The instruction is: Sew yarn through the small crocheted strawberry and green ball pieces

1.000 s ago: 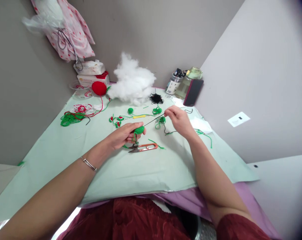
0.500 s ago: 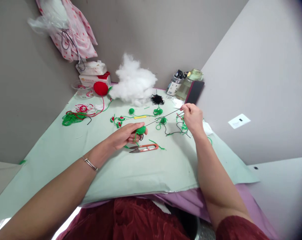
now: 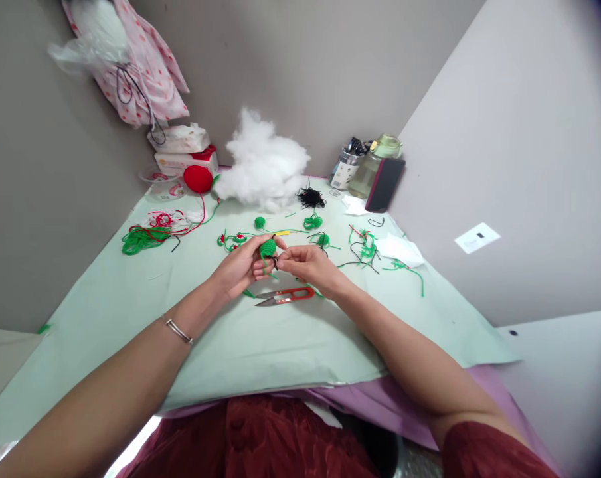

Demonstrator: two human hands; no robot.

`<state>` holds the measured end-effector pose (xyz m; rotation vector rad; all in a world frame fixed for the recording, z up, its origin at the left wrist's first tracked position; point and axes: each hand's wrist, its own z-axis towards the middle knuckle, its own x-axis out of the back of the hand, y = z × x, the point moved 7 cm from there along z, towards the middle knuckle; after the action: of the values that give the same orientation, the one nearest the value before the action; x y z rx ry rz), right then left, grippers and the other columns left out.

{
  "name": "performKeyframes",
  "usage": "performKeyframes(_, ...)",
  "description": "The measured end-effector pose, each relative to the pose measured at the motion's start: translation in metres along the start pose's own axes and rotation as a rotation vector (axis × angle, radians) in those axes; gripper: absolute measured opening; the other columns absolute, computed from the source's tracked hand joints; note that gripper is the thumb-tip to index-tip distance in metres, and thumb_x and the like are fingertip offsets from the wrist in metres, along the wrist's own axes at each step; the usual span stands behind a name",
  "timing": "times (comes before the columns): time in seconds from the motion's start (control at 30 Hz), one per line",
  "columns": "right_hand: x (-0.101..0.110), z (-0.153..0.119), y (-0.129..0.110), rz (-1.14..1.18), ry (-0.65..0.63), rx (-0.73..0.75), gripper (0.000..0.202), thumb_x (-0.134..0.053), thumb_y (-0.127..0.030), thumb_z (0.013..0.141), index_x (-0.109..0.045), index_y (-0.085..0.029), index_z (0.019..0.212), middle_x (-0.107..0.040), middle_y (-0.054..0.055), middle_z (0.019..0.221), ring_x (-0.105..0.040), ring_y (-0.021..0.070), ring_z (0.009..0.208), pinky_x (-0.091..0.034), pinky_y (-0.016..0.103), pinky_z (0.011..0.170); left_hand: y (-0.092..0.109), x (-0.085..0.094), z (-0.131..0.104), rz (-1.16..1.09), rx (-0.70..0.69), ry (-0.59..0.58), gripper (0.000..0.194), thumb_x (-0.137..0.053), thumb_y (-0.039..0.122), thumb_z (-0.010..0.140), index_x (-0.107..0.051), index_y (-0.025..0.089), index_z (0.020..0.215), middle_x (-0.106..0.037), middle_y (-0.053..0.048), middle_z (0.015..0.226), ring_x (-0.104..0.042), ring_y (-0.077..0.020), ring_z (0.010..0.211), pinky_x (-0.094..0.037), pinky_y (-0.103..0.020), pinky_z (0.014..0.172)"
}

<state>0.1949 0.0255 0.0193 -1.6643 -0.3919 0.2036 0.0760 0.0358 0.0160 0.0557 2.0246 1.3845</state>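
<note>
The left hand (image 3: 238,271) grips a green crocheted piece (image 3: 267,248) while the right hand (image 3: 310,265) pinches black yarn (image 3: 274,260), which could snarl if tugged unevenly.

Worktable layout around a crocheted piece (image 3: 267,248), twelve o'clock pointing away from the person.

The piece sits in the left hand (image 3: 238,271); the right hand (image 3: 313,265) adjoins at four o'clock, its fingertips at the thread (image 3: 274,261). Snips (image 3: 293,299) lie on the tablecloth (image 3: 280,352) at five. At twelve, a small ball (image 3: 259,222) lies before the stuffing (image 3: 265,169). Tangled yarn (image 3: 145,240) lies at nine to ten; a yarn ball (image 3: 198,178) rests at eleven, before a box (image 3: 180,162) bearing a tissue pack (image 3: 183,138). At one stand a pen cup (image 3: 344,174), a bottle (image 3: 362,179) beside it, then a phone (image 3: 386,186). Yarn scraps (image 3: 366,250) lie at three, paper (image 3: 400,250) beyond.
</note>
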Motion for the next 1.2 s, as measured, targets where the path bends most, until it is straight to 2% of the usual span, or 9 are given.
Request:
performKeyframes(0.23,0.011,0.000,-0.006,0.344,0.123,0.007,0.018,-0.076,-0.028,0.069,-0.061,-0.018,0.070,-0.056,-0.005,0.061,-0.022,0.0033,0.046,-0.017,0.021,0.044,0.005,0.011,0.006,-0.037,-0.121,0.062,0.023,-0.059,0.038,0.093,-0.063,0.016,0.090,-0.031,0.008,0.054,-0.032,-0.0076,0.047,-0.032,-0.014,0.044)
performKeyframes(0.4,0.009,0.001,-0.012,0.532,0.032,0.051,0.022,-0.077,-0.026,0.071,-0.057,-0.017,0.074,-0.070,0.000,0.079,-0.017,0.0003,0.043,-0.015,0.018,0.042,0.006,0.014,0.006,0.001,-0.169,0.070,0.022,-0.059,0.039,0.094,-0.063,0.017,0.091,-0.038,0.006,0.060,-0.037,-0.0069,0.050,-0.034,-0.014,0.047)
performKeyframes(0.53,0.007,0.001,-0.010,0.469,0.017,0.043,0.023,-0.078,-0.027,0.069,-0.057,-0.016,0.071,-0.070,0.000,0.078,-0.020,-0.0003,0.042,-0.016,0.018,0.040,0.012,0.015,0.004,0.068,-0.241,0.114,0.022,-0.055,0.037,0.097,-0.063,0.017,0.092,-0.039,0.005,0.062,-0.038,-0.0074,0.052,-0.035,-0.015,0.049)
performKeyframes(0.67,0.020,0.000,-0.010,0.297,0.189,0.085,0.021,-0.079,-0.025,0.066,-0.061,-0.015,0.068,-0.069,0.001,0.078,-0.035,0.0008,0.043,-0.023,0.020,0.042,0.020,0.017,0.000,0.236,-0.371,0.185,0.026,-0.052,0.043,0.099,-0.061,0.019,0.094,-0.042,0.005,0.059,-0.042,-0.0095,0.054,-0.038,-0.018,0.054)
performKeyframes(0.77,0.029,0.000,-0.011,0.350,0.251,0.135,0.020,-0.077,-0.023,0.067,-0.058,-0.016,0.068,-0.071,0.002,0.084,-0.033,-0.0001,0.042,-0.023,0.020,0.042,0.018,0.013,-0.001,0.430,-0.438,0.180,0.030,-0.049,0.048,0.101,-0.058,0.020,0.095,-0.050,0.004,0.061,-0.047,-0.0109,0.058,-0.041,-0.021,0.061)
performKeyframes(0.87,0.031,0.002,-0.012,0.433,0.199,0.133,0.018,-0.076,-0.022,0.069,-0.058,-0.016,0.069,-0.070,0.000,0.081,-0.030,-0.0008,0.040,-0.022,0.019,0.041,0.013,0.010,0.001,0.524,-0.464,0.140,0.030,-0.050,0.050,0.100,-0.057,0.021,0.099,-0.055,0.003,0.066,-0.052,-0.0117,0.062,-0.043,-0.022,0.067)
performKeyframes(1.03,0.027,0.001,-0.008,0.490,0.101,0.026,0.024,-0.078,-0.027,0.073,-0.056,-0.017,0.077,-0.070,-0.001,0.078,-0.030,-0.0002,0.040,-0.018,0.017,0.039,0.012,0.014,0.003,0.453,-0.461,0.163,0.033,-0.053,0.053,0.098,-0.055,0.020,0.099,-0.060,0.003,0.068,-0.058,-0.0118,0.065,-0.047,-0.024,0.071)
performKeyframes(1.1,0.023,-0.001,-0.007,0.487,0.048,-0.018,0.025,-0.078,-0.030,0.075,-0.057,-0.018,0.079,-0.063,-0.005,0.062,-0.026,0.0008,0.039,-0.016,0.016,0.038,0.011,0.016,0.005,0.378,-0.424,0.153,0.035,-0.058,0.054,0.095,-0.053,0.019,0.096,-0.065,0.001,0.073,-0.064,-0.0134,0.069,-0.051,-0.027,0.075)
performKeyframes(1.2,0.018,-0.004,-0.005,0.449,-0.061,-0.064,0.023,-0.078,-0.032,0.079,-0.061,-0.017,0.081,-0.042,-0.011,0.042,-0.019,0.0018,0.038,-0.014,0.015,0.038,0.010,0.018,0.007,0.249,-0.374,0.136,0.035,-0.064,0.052,0.091,-0.050,0.019,0.095,-0.070,-0.002,0.079,-0.069,-0.0156,0.075,-0.055,-0.030,0.078)
